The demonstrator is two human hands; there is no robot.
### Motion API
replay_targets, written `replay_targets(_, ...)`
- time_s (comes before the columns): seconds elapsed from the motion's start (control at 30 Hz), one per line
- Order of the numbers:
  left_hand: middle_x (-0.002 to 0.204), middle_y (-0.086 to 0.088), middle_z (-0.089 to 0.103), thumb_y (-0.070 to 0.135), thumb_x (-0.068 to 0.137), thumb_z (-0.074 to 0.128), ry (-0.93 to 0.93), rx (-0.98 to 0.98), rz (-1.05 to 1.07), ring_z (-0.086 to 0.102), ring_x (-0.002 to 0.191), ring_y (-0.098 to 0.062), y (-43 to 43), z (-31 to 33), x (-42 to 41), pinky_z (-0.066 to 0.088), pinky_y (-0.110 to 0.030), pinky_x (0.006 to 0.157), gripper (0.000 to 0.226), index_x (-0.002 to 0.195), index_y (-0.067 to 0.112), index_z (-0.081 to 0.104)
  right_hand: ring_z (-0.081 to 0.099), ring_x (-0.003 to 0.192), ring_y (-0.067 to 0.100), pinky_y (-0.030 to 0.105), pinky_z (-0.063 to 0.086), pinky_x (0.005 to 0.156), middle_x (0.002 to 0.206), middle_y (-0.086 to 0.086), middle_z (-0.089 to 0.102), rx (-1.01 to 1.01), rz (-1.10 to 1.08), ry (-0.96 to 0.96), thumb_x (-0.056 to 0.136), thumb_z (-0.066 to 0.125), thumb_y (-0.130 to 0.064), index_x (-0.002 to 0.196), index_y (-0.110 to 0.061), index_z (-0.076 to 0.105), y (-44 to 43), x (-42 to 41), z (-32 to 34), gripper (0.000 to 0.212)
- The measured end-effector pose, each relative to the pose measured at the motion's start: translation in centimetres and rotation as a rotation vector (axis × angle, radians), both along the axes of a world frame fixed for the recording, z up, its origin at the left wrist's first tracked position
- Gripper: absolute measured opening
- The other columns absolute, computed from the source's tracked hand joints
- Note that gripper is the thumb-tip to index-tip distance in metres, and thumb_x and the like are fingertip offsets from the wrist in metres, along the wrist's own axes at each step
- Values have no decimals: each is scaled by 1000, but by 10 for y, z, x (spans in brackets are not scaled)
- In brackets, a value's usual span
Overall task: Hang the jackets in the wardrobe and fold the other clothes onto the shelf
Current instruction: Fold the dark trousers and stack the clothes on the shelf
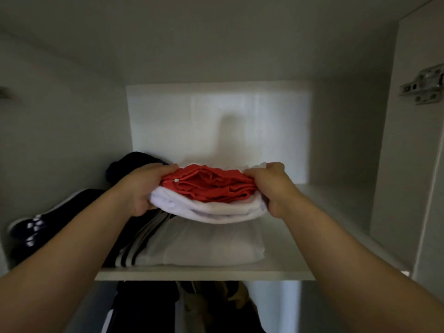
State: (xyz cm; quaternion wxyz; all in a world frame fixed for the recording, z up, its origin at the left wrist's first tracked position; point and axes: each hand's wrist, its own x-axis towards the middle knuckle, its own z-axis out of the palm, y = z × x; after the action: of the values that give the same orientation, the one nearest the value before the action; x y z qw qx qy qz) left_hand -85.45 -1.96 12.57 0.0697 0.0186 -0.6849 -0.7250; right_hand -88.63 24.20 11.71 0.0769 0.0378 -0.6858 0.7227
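Folded red-and-white bundle [211,188], left grip [143,188] clutching one end, right grip [274,188] the other

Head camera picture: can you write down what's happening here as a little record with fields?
Place: shelf inside a wardrobe
Left hand: grips the bundle at its left end
Right hand: grips its right end
Bundle: red garment on a folded white garment
Underneath: folded striped garment lying on the shelf
Left side: dark clothes
Below shelf: hanging clothes
Unclear: whether the bundle rests on the pile yet
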Motion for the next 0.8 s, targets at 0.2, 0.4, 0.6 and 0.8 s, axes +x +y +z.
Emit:
replay_targets(0.2, 130, 8, 61, 40, 99, 60, 86, -600, 112, 58, 85, 8, -9, -62, 14, 38, 4, 57, 46, 142, 26, 51, 67, 103, 30, 38, 57, 81, 120, 11, 63, 312, -67, 3, 88, 68, -23, 145, -26, 32, -12, 15, -46, 67)
replay_targets(0.4, 121, 23, 53, 36, 104, 50, 87, -851, 29, 49, 93, 11, -2, -64, 3, 34, 1, 66, 40, 143, 30, 46, 63, 104, 32, 31, 51, 66, 136, 10, 53, 565, -136, 27, 97, 54, -36, 143, -28, 44, -12, 21, -58, 48)
replay_targets(0.6, 142, 1, 57, 38, 104, 47, -23, -676, -16, 57, 123, -13, 12, -64, -8, 45, -24, 103, 49, 150, 24, 43, 56, 120, 27, 46, 43, 103, 130, -1, 61, 956, -283, 382, 101, 38, -54, 124, -32, 64, -27, 50, -38, 42)
replay_targets(0.8, 165, -5, 22, 44, 106, 39, 3, -818, -18, 25, 150, -24, 54, -62, -19, 20, -23, 111, 63, 160, 20, 18, 58, 116, 25, 47, 37, 107, 124, -1, 66, 1179, -215, 130, 99, 38, -41, 123, -31, 62, -4, 45, -38, 35)
